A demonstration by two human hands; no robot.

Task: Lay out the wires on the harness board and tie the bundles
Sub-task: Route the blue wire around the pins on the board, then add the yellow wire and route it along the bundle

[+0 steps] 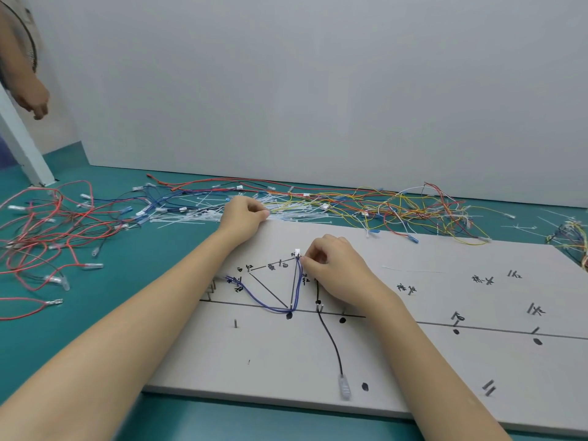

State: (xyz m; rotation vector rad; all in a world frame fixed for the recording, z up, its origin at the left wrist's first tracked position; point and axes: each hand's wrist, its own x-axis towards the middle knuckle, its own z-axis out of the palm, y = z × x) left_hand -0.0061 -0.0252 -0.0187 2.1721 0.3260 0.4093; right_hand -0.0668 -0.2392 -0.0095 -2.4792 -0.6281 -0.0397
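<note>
Board (413,361) fills my view, and the blue wire pair (297,288) runs up it from the lower peg to the white connector (297,253). My right hand (331,268), the nearer one, pinches the wire just under that connector; my left hand (243,216) is curled at the far edge, seemingly on a cable tie (191,218).

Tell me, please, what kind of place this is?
Probably a wire-harness assembly bench in a workshop. A grey harness board with pins and drawn routes lies on a teal table; loose wires and white cable ties are piled behind it.
</note>
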